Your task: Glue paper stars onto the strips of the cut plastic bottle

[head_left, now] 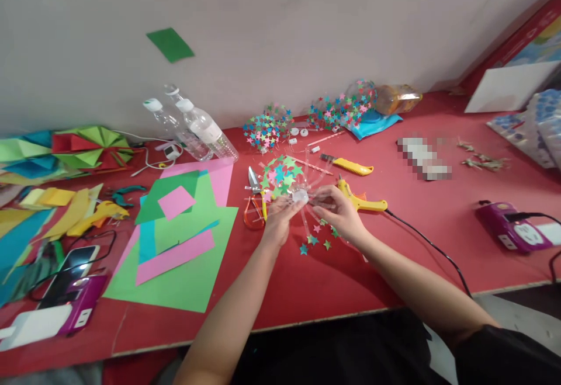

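Between my hands is a cut plastic bottle top (300, 196), with a whitish round middle and clear strips fanning outward. My left hand (280, 217) is closed on it near the middle. On the right side my right hand (340, 212) has its fingers pinched around the clear strips. Paper stars (280, 176) in green, pink and blue cover the strips at the upper left. Several loose stars (313, 239) lie below the bottle top. Scissors (254, 212) with orange and yellow handles rest left of my left hand. A yellow glue gun (366, 204) lies just beyond my right hand.
A yellow utility knife (350, 165) lies behind my hands. Star-covered clear balls (267, 131) stand along the wall. Clear bottles (204, 128) and stacked coloured paper (188, 268) are to the left. Purple power sockets (504, 227) sit at the right; the glue gun's cord (432, 248) crosses the front edge.
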`<state>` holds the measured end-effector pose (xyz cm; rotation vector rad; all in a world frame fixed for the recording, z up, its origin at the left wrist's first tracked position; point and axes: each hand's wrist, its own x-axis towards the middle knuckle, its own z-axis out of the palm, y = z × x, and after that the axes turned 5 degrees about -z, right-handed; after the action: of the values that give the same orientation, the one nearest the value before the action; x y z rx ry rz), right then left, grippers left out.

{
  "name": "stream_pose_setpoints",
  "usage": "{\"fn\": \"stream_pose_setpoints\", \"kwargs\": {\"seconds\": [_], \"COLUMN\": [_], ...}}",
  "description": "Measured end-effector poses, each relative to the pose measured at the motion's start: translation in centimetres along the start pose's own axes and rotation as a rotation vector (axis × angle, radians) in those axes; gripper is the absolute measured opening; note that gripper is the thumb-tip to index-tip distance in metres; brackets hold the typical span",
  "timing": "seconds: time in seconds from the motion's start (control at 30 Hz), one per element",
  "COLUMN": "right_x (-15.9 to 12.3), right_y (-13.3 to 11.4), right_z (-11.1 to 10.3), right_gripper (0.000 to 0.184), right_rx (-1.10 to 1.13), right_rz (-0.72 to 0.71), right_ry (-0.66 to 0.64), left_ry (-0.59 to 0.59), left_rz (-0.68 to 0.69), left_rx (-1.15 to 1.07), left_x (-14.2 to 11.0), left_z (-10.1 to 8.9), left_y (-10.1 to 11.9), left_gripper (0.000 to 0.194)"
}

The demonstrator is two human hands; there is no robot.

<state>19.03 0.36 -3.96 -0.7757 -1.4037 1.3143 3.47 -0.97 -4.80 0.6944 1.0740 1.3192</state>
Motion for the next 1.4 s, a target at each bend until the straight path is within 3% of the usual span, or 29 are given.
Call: {"fn": "stream_pose_setpoints", "kwargs": {"seconds": [0.2,0.33,0.5,0.7,0.9,1.1,1.4], "right_x": [0.5,0.8,1.8,2.7,2.8,2.8,2.5], "right_y": [0.0,-2.4,-6.8,-8.5,-6.9,-5.5,-5.0], "right_z": [-1.0,-1.6,-0.6,1.5,1.4,1.5,1.9], "right_gripper": [0.010,0.009,0.014,0.010,0.009,0.010,0.012], "right_rx": [-0.109,-0.213,-0.634,-0.826,-0.906,-0.914,-0.858], "right_rz": [-0.086,-0.191,-0.539,-0.703,-0.682,-0.614,-0.476], "right_ry": [0.143,0.211,-0.048,-0.269,-0.317,-0.237,-0.187], "left_ry": [0.071,0.089,0.133,0.149,0.195,0.132,0.151], "left_rz": [0.018,0.028,0.071,0.122,0.169,0.185,0.215], "left_rx": [-0.055,-0.070,-0.075,-0.047,-0.018,0.005,0.042], "left_x": [0.8,0.9,1.2,1.3,1.2,0.9,0.7], "left_z": [-1.6,-2.1,-2.4,-2.7,-2.7,-2.5,-2.4], "left_y": [-0.5,-0.7,-1.0,-1.3,-1.0,-1.2,-1.2], "left_gripper": [0.042,0.042,0.039,0.035,0.034,0.023,0.028]}}
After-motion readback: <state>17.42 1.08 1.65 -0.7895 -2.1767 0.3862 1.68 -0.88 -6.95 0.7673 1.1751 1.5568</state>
